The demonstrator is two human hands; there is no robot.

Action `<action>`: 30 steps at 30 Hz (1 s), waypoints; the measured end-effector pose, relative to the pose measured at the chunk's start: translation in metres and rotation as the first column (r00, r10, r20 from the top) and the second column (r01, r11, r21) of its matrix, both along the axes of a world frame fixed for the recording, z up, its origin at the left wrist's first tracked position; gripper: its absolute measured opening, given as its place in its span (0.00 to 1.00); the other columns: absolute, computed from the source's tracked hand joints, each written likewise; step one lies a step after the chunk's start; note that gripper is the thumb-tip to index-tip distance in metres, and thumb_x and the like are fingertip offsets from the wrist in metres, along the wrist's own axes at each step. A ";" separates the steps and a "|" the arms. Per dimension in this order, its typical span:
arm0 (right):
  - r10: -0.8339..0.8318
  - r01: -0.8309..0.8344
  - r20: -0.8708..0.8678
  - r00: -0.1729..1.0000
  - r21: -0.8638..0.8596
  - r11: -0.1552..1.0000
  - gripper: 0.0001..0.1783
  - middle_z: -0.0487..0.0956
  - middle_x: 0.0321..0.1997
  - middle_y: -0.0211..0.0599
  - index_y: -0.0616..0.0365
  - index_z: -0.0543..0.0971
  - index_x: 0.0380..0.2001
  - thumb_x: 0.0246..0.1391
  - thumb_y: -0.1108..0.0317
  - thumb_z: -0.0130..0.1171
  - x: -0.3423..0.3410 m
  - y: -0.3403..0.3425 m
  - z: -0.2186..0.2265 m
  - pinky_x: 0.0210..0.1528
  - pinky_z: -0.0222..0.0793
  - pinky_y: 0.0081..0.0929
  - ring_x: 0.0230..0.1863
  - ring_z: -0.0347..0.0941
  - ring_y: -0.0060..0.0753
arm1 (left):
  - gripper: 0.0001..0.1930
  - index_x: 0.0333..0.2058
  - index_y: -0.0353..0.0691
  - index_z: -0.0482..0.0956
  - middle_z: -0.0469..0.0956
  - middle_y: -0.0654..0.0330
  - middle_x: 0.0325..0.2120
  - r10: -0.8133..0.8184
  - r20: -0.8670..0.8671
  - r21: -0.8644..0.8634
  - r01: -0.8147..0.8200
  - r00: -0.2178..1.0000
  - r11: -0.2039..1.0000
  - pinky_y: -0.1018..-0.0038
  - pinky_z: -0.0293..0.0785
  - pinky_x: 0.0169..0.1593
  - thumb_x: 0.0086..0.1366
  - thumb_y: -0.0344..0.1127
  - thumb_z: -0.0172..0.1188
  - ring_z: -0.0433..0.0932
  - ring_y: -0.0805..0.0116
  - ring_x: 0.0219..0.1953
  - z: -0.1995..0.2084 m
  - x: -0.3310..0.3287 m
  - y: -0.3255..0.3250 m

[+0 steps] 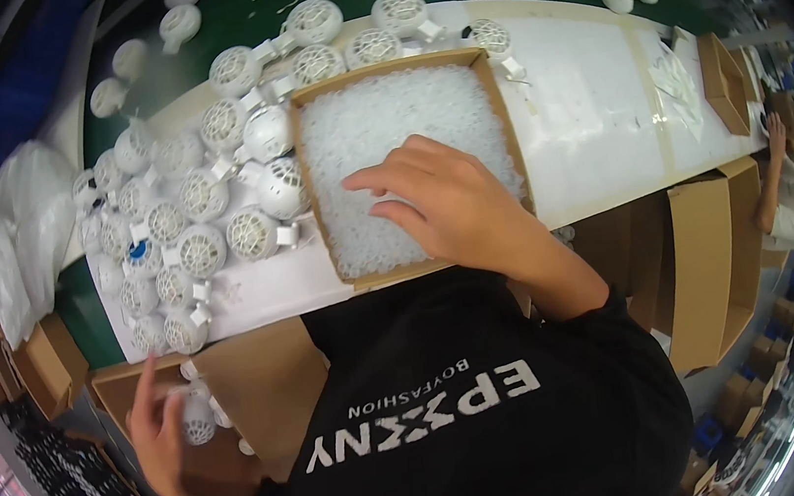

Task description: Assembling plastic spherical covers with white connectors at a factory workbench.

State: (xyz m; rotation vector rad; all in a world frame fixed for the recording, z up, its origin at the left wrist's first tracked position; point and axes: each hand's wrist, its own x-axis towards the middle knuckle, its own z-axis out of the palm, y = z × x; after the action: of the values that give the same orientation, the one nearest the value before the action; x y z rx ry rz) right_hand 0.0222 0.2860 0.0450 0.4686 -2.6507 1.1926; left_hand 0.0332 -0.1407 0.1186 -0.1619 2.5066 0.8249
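My right hand (440,198) hovers over a shallow cardboard box (511,140) filled with small translucent pieces (355,144). Its index finger is stretched out, the thumb stands apart, and nothing shows between them. Low on the left, my left hand (162,435) is slightly blurred, thumb and fingers apart, with nothing visible in it. It is at an open carton (261,389) below the table edge, beside a white round unit with a lattice grille (199,426) inside. Many similar white fan-like units (202,250) with short stubs crowd the table left of the shallow box.
More white units (315,22) line the far side of the white table (589,115). Clear plastic bags (22,225) hang at the left. An open carton (714,249) stands at the right, and a small cardboard tray (722,84) lies beyond. Another person (791,190) is at far right.
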 end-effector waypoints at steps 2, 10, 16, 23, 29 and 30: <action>-0.001 0.002 -0.028 1.000 0.024 1.000 0.16 0.79 0.34 0.36 0.59 0.81 0.41 0.46 0.77 0.65 0.003 0.011 -0.018 0.38 0.73 0.34 0.36 0.74 0.43 | 0.29 0.64 0.41 0.68 0.81 0.60 0.29 0.129 -0.058 -0.106 -0.135 0.990 0.985 0.75 0.73 0.39 0.65 0.33 0.61 0.75 0.73 0.31 0.004 0.015 -0.021; -0.026 0.037 -0.140 0.990 0.076 0.996 0.14 0.76 0.32 0.37 0.58 0.80 0.42 0.50 0.79 0.59 0.006 0.016 -0.035 0.38 0.73 0.36 0.34 0.73 0.44 | 0.26 0.64 0.39 0.69 0.79 0.49 0.51 -0.289 -0.319 -0.054 0.287 0.903 0.956 0.70 0.70 0.56 0.66 0.26 0.57 0.77 0.64 0.52 -0.018 -0.040 0.051; -0.009 0.009 -0.162 0.987 -0.003 1.000 0.22 0.74 0.35 0.39 0.56 0.76 0.50 0.49 0.81 0.56 0.012 0.019 -0.042 0.38 0.74 0.37 0.36 0.75 0.45 | 0.20 0.53 0.39 0.78 0.79 0.51 0.48 -0.631 -0.635 -0.005 0.814 0.446 0.580 0.66 0.70 0.55 0.60 0.24 0.60 0.76 0.51 0.50 -0.016 -0.117 0.252; -0.024 0.012 -0.158 0.987 -0.079 0.997 0.24 0.74 0.36 0.41 0.55 0.75 0.52 0.50 0.84 0.52 0.015 0.016 -0.035 0.38 0.75 0.39 0.35 0.76 0.48 | 0.17 0.47 0.49 0.82 0.76 0.59 0.46 -0.725 -0.684 -0.214 0.927 0.084 0.309 0.64 0.75 0.52 0.57 0.30 0.61 0.76 0.55 0.48 -0.066 -0.171 0.439; -0.004 -0.027 -0.153 0.988 -0.196 0.980 0.24 0.75 0.36 0.42 0.56 0.75 0.53 0.51 0.84 0.53 0.008 0.015 -0.036 0.38 0.75 0.40 0.34 0.76 0.49 | 0.18 0.44 0.45 0.77 0.76 0.56 0.48 -0.940 -0.337 -0.276 0.948 0.058 0.158 0.66 0.74 0.50 0.54 0.32 0.66 0.76 0.54 0.49 -0.087 -0.181 0.496; 0.002 -0.034 -0.155 0.988 -0.201 0.979 0.25 0.75 0.36 0.42 0.56 0.75 0.53 0.50 0.84 0.54 0.009 0.016 -0.038 0.38 0.75 0.39 0.34 0.76 0.49 | 0.17 0.44 0.45 0.75 0.76 0.56 0.46 -0.893 -0.418 -0.113 0.966 0.167 0.233 0.67 0.74 0.49 0.54 0.33 0.66 0.76 0.57 0.46 -0.085 -0.182 0.496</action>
State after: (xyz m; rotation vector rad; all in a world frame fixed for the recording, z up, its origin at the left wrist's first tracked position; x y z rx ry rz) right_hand 0.0307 0.3018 0.0070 0.5266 -2.3700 1.3567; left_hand -0.1491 0.3551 0.0340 1.6899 2.1248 0.4862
